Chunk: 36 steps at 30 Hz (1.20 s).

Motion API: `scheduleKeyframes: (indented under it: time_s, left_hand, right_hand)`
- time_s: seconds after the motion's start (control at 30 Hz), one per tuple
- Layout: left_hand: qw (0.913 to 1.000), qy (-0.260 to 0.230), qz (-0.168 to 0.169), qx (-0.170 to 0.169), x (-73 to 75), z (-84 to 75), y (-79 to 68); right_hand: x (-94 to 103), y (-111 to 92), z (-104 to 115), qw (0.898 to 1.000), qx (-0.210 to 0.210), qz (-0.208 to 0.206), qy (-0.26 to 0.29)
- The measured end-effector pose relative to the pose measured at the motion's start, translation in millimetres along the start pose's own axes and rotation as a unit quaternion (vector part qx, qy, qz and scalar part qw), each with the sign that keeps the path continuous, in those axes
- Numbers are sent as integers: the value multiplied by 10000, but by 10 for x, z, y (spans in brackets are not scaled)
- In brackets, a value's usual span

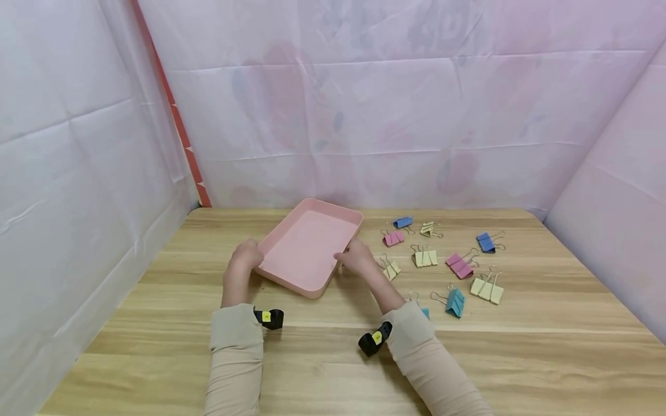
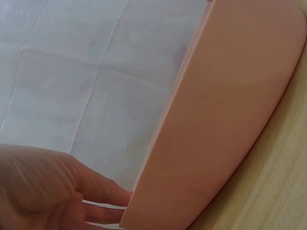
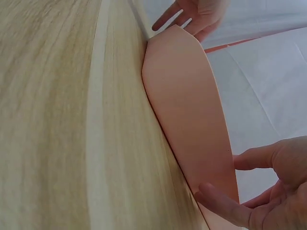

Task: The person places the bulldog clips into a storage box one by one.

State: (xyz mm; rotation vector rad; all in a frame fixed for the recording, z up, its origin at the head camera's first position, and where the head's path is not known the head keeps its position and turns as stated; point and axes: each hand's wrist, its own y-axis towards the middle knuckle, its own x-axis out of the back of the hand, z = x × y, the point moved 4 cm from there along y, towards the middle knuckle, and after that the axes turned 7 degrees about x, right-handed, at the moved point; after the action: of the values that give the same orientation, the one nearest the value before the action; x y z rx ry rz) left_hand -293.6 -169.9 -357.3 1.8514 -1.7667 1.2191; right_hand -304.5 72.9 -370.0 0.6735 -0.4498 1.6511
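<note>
A shallow pink rectangular tray [image 1: 312,248] lies at an angle on the wooden table, between both hands. At its left side is my left hand [image 1: 243,257]; in the left wrist view its extended fingers [image 2: 103,189] meet the wall of the tray [image 2: 216,105]. Across from it, my right hand [image 1: 359,259] pinches the right wall. The right wrist view has the thumb [image 3: 223,203] on the outer face of the tray [image 3: 187,100] and a finger beyond the rim. There the left hand [image 3: 196,14] appears at the far corner with fingers spread.
Several binder clips lie to the right of the tray, among them a blue one [image 1: 487,242], a pink one [image 1: 460,265], a yellow one [image 1: 487,290] and a teal one [image 1: 455,303]. Pale cloth walls [image 1: 374,115] surround the table [image 1: 322,370] at back and sides.
</note>
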Motion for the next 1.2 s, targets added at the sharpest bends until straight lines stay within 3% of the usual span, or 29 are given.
scheduleKeyframes:
  time_s: [0.17,0.23,0.47,0.7,0.83,1.2]
  left_hand:
    - [9998,-118,131,-50,0,24,2]
    - [9998,-144,152,-57,8,23,-7]
    - [9998,-30,141,-112,21,14,0]
    - [9998,-197,23,-88,16,42,56]
    - [9995,-247,-157,-91,35,61,65]
    - [9987,-109,-431,-229,38,52,73]
  right_hand:
    - [-52,43,-80,9981,-109,27,601]
    - [-74,80,-123,9972,56,-33,741]
    - [-62,17,-39,9984,-175,-108,532]
    - [-7,-45,62,9996,192,-89,-204]
    - [-12,-49,84,9989,140,-4,-453]
    - [22,-19,31,9991,364,-3,-218]
